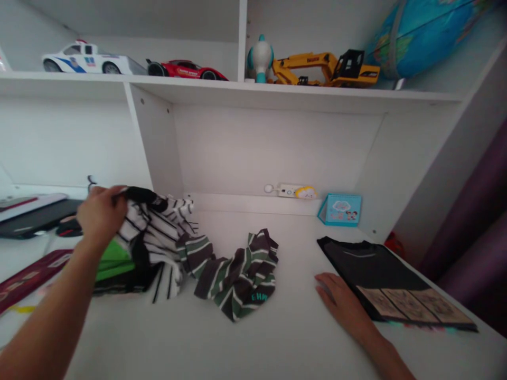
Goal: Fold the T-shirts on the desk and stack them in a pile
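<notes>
My left hand (101, 212) is closed on the top of a black-and-white striped garment (158, 227), lifting it off a pile that includes a green piece (113, 261). A green, black and white striped garment (233, 274) lies crumpled in the middle of the white desk (253, 338). My right hand (338, 301) rests flat and open on the desk, touching the left edge of a folded black shirt (376, 269) with a printed strip along its lower edge.
A teal box (343, 209) and a white power strip (291, 191) stand at the back of the desk. A laptop (31, 216) and a dark red item (27, 277) lie at the left. Toy cars (89, 58), an excavator (325, 67) and a globe (428, 31) sit on the shelf above.
</notes>
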Tool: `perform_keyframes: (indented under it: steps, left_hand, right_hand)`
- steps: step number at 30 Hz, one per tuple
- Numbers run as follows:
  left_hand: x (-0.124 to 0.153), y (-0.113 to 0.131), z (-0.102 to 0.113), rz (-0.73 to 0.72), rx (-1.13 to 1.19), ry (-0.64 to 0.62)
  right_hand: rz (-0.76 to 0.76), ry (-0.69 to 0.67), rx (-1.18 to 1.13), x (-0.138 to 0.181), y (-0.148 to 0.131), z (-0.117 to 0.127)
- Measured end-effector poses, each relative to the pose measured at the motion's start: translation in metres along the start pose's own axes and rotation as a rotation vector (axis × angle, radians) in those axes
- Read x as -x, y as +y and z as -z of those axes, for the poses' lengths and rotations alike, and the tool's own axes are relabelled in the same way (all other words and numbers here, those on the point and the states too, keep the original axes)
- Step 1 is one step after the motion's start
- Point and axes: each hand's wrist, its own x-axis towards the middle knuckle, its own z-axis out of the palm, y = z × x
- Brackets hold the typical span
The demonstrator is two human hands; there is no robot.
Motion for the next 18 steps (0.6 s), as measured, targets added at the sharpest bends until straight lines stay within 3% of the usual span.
perform_keyframes:
  steps: [2, 3, 5, 7, 9, 12, 16, 18]
  left_hand:
    - [-0.011, -0.025, 0.001, 0.066, 0.008, 0.115]
    - [-0.013, -0.036, -0.004, 0.084, 0.015, 0.109]
    - [-0.009, -0.049, -0.022, 0.128, 0.014, -0.030]
    - [0.006, -0.045, -0.041, 0.127, -0.011, -0.200]
    - [0.030, -0.024, -0.053, 0.006, -0.015, -0.273]
    - [0.082, 0.030, -0.051, -0.344, 0.119, -0.365]
    - [0.145, 0.098, -0.029, -0.837, 0.333, -0.807]
    - [0.162, 0.118, -0.021, -0.921, 0.377, -0.912]
  right_hand:
    - [-0.003, 0.002, -0.001, 0.000, 0.001, 0.000]
    - [-0.004, 0.002, -0.001, 0.000, 0.001, -0.001]
    - [0.000, 0.003, 0.000, 0.000, 0.002, -0.001]
    - [0.009, 0.006, 0.001, 0.000, 0.002, -0.002]
    - [0.016, 0.012, 0.001, 0.000, 0.002, -0.002]
    - [0.017, 0.024, 0.000, -0.001, 0.001, -0.001]
    - [0.013, 0.032, -0.013, -0.001, 0.000, -0.001]
    - [0.010, 0.030, -0.022, -0.001, 0.001, -0.001]
